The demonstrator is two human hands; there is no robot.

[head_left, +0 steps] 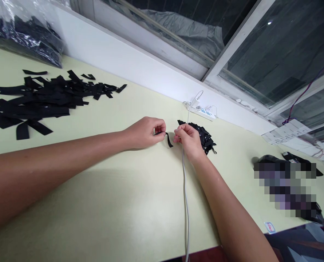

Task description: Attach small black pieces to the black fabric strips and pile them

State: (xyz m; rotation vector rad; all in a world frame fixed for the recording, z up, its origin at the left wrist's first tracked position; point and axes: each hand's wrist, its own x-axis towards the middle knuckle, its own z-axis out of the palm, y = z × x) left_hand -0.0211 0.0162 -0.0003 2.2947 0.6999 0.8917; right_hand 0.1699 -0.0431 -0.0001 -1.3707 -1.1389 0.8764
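Observation:
My left hand [145,131] pinches one end of a short black strip [168,139] just above the pale green table [110,203]. My right hand [187,139] is closed right beside it, fingers curled near the strip's other end; what it holds is too small to tell. Behind my right hand lies a small heap of black pieces [203,137]. A large pile of loose black strips [39,100] is spread at the far left of the table.
A white cable [186,203] runs from the table's front edge under my right wrist to a power strip [202,111] at the wall. A clear bag of black strips [22,32] sits far left. Dark objects [271,160] lie at the right, partly blurred.

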